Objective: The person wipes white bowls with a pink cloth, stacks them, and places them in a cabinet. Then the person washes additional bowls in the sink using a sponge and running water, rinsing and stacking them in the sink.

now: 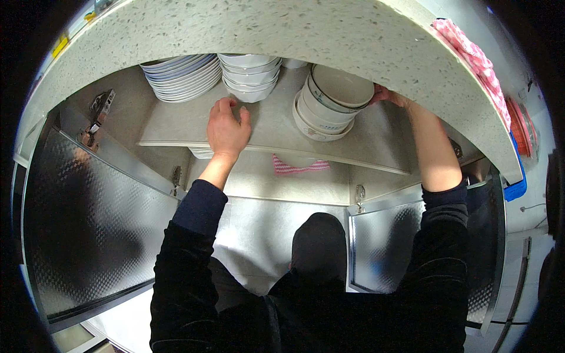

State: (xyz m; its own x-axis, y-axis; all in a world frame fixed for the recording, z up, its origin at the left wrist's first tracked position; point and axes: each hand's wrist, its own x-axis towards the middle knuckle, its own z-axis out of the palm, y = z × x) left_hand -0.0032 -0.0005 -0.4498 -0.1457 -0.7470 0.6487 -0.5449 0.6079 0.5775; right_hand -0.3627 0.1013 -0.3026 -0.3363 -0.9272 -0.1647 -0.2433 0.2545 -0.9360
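Note:
My left hand (227,125) rests near the front of the upper cabinet shelf (269,128), fingers loosely curled and parted, just below a stack of white bowls (250,81). Left of that stands a stack of white and bluish plates (183,79). My right hand (385,95) is at the right side of a tilted stack of large bowls (329,103); its fingers are partly hidden behind the stack, so its grip cannot be told. The large bowls sit one inside another, the top one open side up.
A speckled countertop (265,26) overhangs the shelf. Textured cabinet doors stand open at left (97,220) and right (384,247). On the lower shelf lies a pink striped cloth (300,167) beside more plates (202,152). A pink-and-white cloth (479,61) hangs at the counter's right edge.

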